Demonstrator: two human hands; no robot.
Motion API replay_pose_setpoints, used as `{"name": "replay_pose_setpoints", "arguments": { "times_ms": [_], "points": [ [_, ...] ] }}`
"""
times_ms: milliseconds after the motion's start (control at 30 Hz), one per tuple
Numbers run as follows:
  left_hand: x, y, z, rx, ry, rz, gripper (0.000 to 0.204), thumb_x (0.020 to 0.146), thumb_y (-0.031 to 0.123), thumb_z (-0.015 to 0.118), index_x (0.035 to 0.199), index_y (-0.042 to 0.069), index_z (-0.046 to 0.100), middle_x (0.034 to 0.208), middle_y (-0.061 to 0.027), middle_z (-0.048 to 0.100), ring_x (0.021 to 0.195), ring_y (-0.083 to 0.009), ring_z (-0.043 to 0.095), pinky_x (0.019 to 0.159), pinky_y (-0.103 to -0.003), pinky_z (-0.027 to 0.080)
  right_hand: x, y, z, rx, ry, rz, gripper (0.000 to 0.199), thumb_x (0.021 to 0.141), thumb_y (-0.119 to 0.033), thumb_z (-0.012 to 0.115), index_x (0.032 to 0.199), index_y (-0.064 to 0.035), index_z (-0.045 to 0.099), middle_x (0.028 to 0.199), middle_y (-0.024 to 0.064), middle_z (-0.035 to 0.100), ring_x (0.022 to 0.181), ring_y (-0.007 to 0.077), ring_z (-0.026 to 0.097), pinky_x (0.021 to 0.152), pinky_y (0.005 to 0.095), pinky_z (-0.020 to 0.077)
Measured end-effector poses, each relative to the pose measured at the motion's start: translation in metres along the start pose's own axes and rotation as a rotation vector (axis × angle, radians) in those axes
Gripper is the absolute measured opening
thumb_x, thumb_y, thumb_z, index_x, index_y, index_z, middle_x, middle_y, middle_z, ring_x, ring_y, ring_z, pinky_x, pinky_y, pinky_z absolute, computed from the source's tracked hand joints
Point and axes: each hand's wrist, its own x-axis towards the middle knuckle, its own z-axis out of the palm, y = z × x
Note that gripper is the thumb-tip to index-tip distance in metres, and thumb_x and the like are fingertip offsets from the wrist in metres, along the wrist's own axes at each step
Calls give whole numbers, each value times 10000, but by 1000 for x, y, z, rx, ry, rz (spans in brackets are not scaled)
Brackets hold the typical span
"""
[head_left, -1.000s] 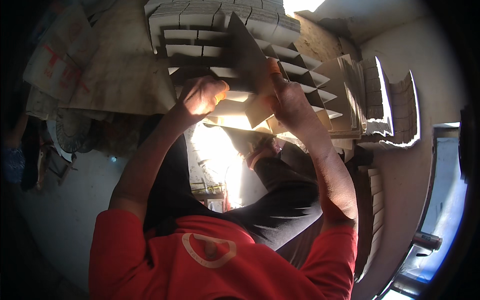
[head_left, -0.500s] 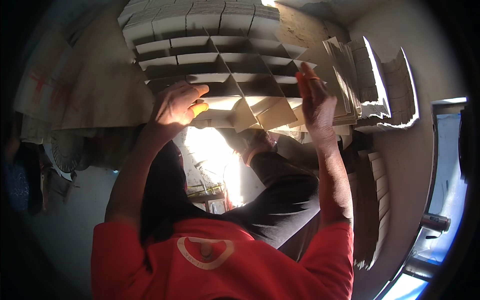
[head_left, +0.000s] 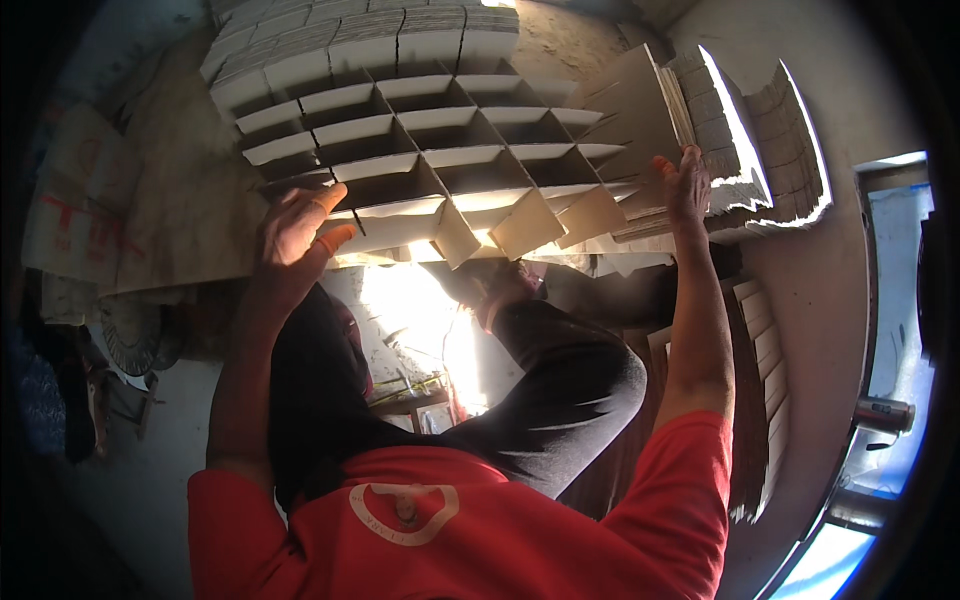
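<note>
Both hands [head_left: 292, 232] [head_left: 686, 192] half-spread beside cardboard grid [head_left: 436, 118]

The camera sits on the left side of the person's head and looks down, over the red shirt [head_left: 470, 555] close below, to the table [head_left: 185, 190] farther out. It is near enough to show the left hand [head_left: 297, 235] and right hand [head_left: 687, 187] whole. Straight lines bend near its round rim.

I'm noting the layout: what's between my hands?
In the head view, from left hand to right hand: the cardboard grid, then some cardboard sheets.
</note>
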Motion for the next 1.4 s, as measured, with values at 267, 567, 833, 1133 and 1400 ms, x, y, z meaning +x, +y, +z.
{"name": "replay_pose_setpoints", "arguments": {
  "times_ms": [267,567,833,1133,1400],
  "points": [
    [-9,-5,-16,31,-20,-90,346,792,91,672,1108,-48,638,1044,-154,657,998,-256,613,913,-340,469,0,-70,-91,361,551,-82,349,896,-187,659,1152,0,514,1026,202,662,874,314,676,706,364,532],
    [-14,-13,-5,-238,37,-167,165,787,14,653,943,-40,663,842,-155,651,801,-277,619,736,-353,504,-42,-233,-168,1024,-201,-374,562,845,-47,676,1362,4,463,1081,125,674,941,122,622,824,266,509],
    [-12,-16,-3,-192,58,-88,184,797,29,668,966,-43,672,858,-151,655,803,-255,647,731,-331,513,-45,-267,-138,1004,-322,-510,562,834,-52,665,1355,6,463,1050,194,679,963,171,660,814,294,518],
    [-11,-21,-3,-248,31,-62,200,804,28,620,983,-55,655,876,-166,660,822,-270,645,744,-339,510,-42,-288,-142,879,-405,-547,626,822,-32,687,1388,19,423,1226,135,620,1062,123,584,915,278,471],
    [-9,-20,-3,-371,10,-186,203,763,-15,601,962,-40,634,871,-174,644,816,-285,633,758,-351,504,-32,-309,-149,860,-535,-591,606,813,-52,645,1381,-1,438,1115,155,670,1001,138,624,848,284,495]
  ]
}}
